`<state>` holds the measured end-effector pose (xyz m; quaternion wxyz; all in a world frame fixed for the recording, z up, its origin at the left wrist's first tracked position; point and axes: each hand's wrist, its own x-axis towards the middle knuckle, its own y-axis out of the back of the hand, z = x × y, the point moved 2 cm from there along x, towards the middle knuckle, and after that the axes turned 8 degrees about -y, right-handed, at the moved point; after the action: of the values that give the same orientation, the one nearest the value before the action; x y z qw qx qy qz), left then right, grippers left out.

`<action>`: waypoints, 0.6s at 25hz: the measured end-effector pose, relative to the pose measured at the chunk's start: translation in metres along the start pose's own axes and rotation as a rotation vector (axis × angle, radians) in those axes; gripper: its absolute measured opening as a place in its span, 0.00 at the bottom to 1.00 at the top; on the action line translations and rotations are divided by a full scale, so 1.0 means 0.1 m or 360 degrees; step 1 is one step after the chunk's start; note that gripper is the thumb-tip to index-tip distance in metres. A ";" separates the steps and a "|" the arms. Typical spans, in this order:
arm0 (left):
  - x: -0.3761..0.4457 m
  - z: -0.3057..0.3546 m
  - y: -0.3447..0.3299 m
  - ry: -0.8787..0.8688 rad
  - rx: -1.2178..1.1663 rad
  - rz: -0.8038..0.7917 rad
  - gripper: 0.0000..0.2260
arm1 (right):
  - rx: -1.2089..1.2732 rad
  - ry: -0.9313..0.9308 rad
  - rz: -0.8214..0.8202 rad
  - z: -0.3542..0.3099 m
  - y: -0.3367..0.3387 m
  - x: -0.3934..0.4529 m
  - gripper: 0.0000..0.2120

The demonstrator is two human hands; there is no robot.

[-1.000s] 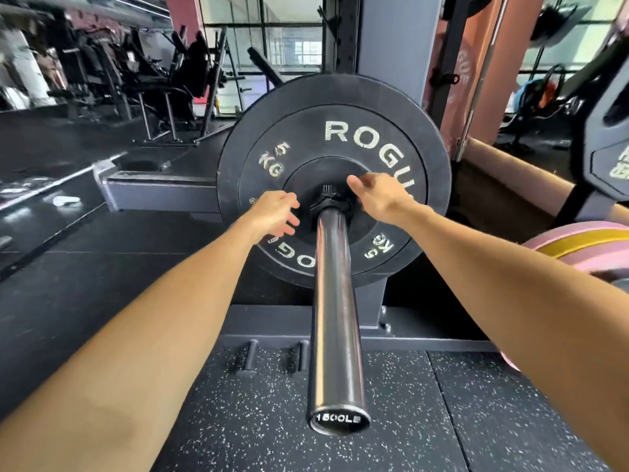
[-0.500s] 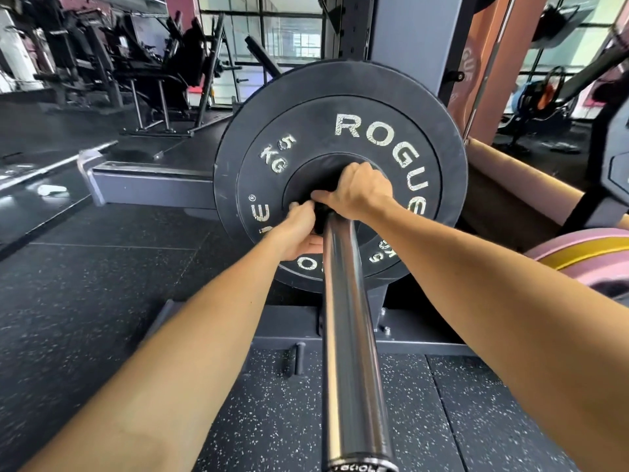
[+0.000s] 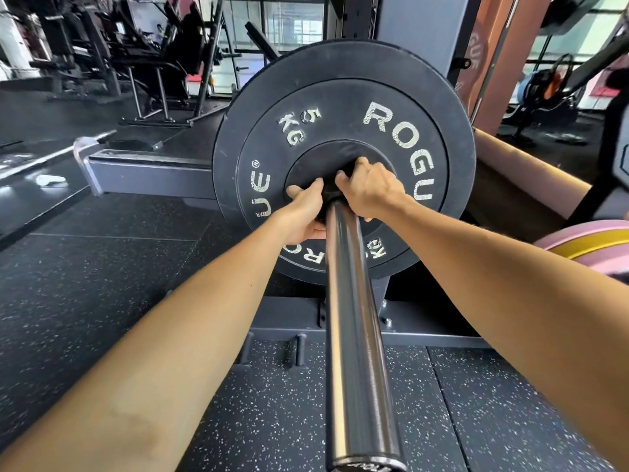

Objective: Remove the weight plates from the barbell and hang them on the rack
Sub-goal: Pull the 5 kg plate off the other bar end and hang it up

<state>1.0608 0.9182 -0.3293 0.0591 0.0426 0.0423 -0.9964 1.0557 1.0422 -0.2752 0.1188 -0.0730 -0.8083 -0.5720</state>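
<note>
Both hands clamp the black collar (image 3: 328, 194), left hand (image 3: 303, 216) and right hand (image 3: 369, 192) fingers wrapped round it, tight against the plate (image 3: 343, 103), bare barbell sleeve (image 3: 354, 318) running free behind them.

Glossy smooth metal barbell sleeve (image 3: 350, 301); matt black rubbery plate (image 3: 343, 107); speckled rough rubber floor (image 3: 279, 403).

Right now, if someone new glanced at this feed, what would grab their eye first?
The big black ROGUE 5 KG plate fills the centre, mounted on the chrome barbell sleeve that runs straight toward the camera. At the plate's hub, the left hand and right hand close around the black collar from either side. Pink and yellow plates peek in at the right edge.
</note>
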 end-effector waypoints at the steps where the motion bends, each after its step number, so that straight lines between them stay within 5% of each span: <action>1: 0.01 0.00 -0.02 -0.0013 0.0024 -0.0010 0.14 | 0.0041 -0.0019 -0.0023 0.02 0.00 0.00 0.19; 10: 0.05 0.09 -0.05 -0.0139 0.0195 -0.0091 0.16 | 0.0019 -0.0206 -0.0181 0.13 0.08 -0.08 0.33; 15: 0.07 0.11 -0.05 -0.0171 0.0223 -0.0152 0.19 | 0.0265 -0.0095 -0.0230 0.10 0.03 -0.04 0.26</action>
<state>1.0525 0.9216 -0.3187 0.0107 -0.0088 -0.0288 -0.9995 1.0590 1.0524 -0.2762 0.0588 -0.0216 -0.8595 -0.5074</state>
